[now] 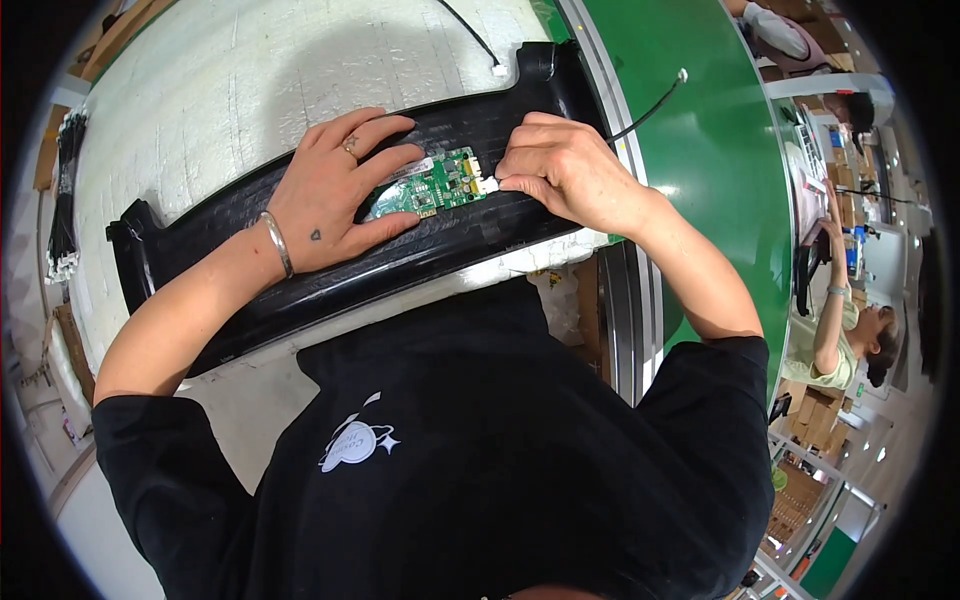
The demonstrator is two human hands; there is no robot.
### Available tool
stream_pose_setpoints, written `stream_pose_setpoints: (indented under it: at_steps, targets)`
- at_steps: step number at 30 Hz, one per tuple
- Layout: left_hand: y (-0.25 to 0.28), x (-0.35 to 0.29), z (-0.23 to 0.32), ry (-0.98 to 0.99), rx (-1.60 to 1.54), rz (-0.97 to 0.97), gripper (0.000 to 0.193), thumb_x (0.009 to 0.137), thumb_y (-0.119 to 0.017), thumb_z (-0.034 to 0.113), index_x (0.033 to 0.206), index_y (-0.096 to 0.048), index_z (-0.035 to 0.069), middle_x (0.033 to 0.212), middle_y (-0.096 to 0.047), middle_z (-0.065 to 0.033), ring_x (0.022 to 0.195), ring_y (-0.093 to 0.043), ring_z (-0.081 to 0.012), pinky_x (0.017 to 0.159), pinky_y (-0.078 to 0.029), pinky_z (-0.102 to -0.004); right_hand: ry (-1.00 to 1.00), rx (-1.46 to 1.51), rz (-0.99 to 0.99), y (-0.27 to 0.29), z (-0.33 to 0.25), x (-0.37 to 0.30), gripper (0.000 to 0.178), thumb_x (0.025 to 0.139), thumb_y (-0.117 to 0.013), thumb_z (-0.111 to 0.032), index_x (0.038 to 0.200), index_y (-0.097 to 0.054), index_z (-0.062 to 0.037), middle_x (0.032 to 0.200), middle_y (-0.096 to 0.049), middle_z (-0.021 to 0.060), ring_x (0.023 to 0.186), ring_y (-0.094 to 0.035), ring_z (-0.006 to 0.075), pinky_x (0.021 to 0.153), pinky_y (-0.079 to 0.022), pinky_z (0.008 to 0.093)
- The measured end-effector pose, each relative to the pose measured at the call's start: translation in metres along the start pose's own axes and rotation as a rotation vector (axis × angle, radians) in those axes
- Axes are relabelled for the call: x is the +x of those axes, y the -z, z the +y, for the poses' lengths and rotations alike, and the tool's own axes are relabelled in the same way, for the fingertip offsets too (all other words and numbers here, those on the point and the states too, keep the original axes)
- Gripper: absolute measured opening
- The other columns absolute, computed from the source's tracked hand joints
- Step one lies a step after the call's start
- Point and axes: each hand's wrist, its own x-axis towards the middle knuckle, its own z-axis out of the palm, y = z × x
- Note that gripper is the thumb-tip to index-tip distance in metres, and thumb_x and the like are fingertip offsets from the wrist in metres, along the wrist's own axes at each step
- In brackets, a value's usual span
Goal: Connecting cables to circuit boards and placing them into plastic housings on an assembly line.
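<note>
A long black curved plastic housing point(440, 250) lies across the white padded surface in front of me. Upon its middle rests a small green circuit board point(455, 178) with yellowish-white sockets on its right end. My left hand point(345, 190) lies spread over the left part of the board, thumb at its near edge and index finger at its far edge. The fingers of my right hand point(565, 170) pinch a small white connector point(488, 186) against the board's right end; whether it is fully seated cannot be seen. A black cable point(650, 108) shows beyond this hand.
The white padded surface point(230, 90) borders a metal rail point(620, 130) and a green bench top point(690, 150). A second black cable point(470, 30) reaches in at the far side. Bundled black cables point(65, 190) hang at left. A co-worker point(840, 330) sits at right.
</note>
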Motion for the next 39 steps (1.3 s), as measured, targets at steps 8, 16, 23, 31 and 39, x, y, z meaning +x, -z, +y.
stream_pose_setpoints:
  at_steps: [8,16,23,31,39]
  targets:
    - [-0.0017,-0.0003,0.0004,0.015,0.029,0.019,0.049,0.076,-0.067,0.034,0.117,-0.054,0.012,0.133,-0.044,-0.0084,0.125,-0.037,-0.0311,0.1,-0.031,-0.0434,-0.013,0.001,-0.01,-0.0005,0.0016,0.0027,0.01,0.074,-0.068,-0.007,0.075,-0.061,-0.0008,0.07,-0.053,0.0077,0.069,-0.051,0.0262,0.061,-0.044,0.0353]
    - [-0.0035,-0.0008,0.0005,0.013,0.008,0.024,0.049,0.075,-0.068,0.032,0.117,-0.054,0.012,0.134,-0.043,-0.0084,0.125,-0.037,-0.0321,0.099,-0.032,-0.0445,-0.071,-0.013,-0.057,-0.0001,-0.0019,0.0009,0.009,0.074,-0.067,-0.007,0.075,-0.059,-0.0018,0.073,-0.054,0.0077,0.074,-0.054,0.027,0.063,-0.047,0.0367]
    - [-0.0027,-0.0001,0.0022,0.016,-0.004,0.035,0.05,0.074,-0.069,0.031,0.117,-0.054,0.012,0.133,-0.044,-0.009,0.124,-0.038,-0.0324,0.098,-0.032,-0.0448,-0.025,0.082,-0.011,-0.0006,-0.0016,0.002,0.009,0.072,-0.069,-0.005,0.075,-0.061,-0.0008,0.071,-0.054,0.0088,0.072,-0.053,0.0271,0.062,-0.046,0.0358]
    - [-0.0013,0.0016,0.0051,0.022,-0.021,0.037,0.05,0.072,-0.071,0.027,0.116,-0.054,0.011,0.132,-0.044,-0.0093,0.123,-0.039,-0.0329,0.097,-0.033,-0.0452,-0.023,0.025,-0.069,0.0015,-0.0042,0.0047,0.01,0.071,-0.068,-0.004,0.075,-0.06,0.0001,0.072,-0.054,0.0095,0.072,-0.053,0.0274,0.064,-0.046,0.0357]
    - [-0.0041,0.0004,0.0029,0.024,-0.029,0.05,0.05,0.072,-0.071,0.028,0.117,-0.053,0.012,0.132,-0.044,-0.0094,0.123,-0.039,-0.0332,0.098,-0.033,-0.0453,-0.074,0.085,-0.126,0.0066,0.0002,0.0044,0.011,0.071,-0.068,-0.004,0.077,-0.061,0.0005,0.073,-0.054,0.0097,0.073,-0.054,0.0279,0.064,-0.047,0.0358]
